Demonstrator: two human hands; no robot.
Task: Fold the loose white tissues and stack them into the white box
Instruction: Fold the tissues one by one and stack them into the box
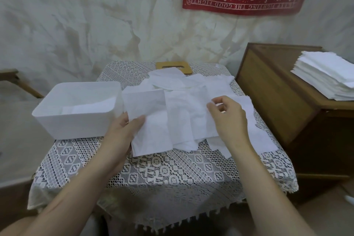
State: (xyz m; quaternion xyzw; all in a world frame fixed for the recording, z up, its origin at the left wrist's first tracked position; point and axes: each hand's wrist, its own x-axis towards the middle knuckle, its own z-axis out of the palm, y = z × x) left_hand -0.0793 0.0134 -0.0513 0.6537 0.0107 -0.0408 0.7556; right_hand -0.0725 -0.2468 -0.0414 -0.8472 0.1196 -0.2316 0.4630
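Two bare forearms are seen reaching in over the near edge of a table point(172, 174) draped in lace. At the left hand point(122, 132), the thumb is laid flat on the left border of a flat tissue point(151, 105). The other fingers are hidden beneath the sheet, so a thumb-over grip is judged rather than seen. At the right hand point(229, 119), thumb and forefinger are pinched on the right border of a middle tissue point(183, 117), with the remaining fingers loosely curled.

Both sheets are lying at the front of a heap of loose tissues point(191, 84) spread across the centre and right of the table. A white box point(76, 126) is set at the table's left edge, just beside the flat tissue, and folded tissues point(90, 107) are seen in its bottom. A wooden lid point(173, 65) is partly covered by the heap at the far edge.

The step in hand is judged to be the picking out of one sheet for folding. It would best be done with a single layer separated, drawn clear, smoothed, and its corners matched before creasing, since thin paper is likely to tear or drag its neighbours.
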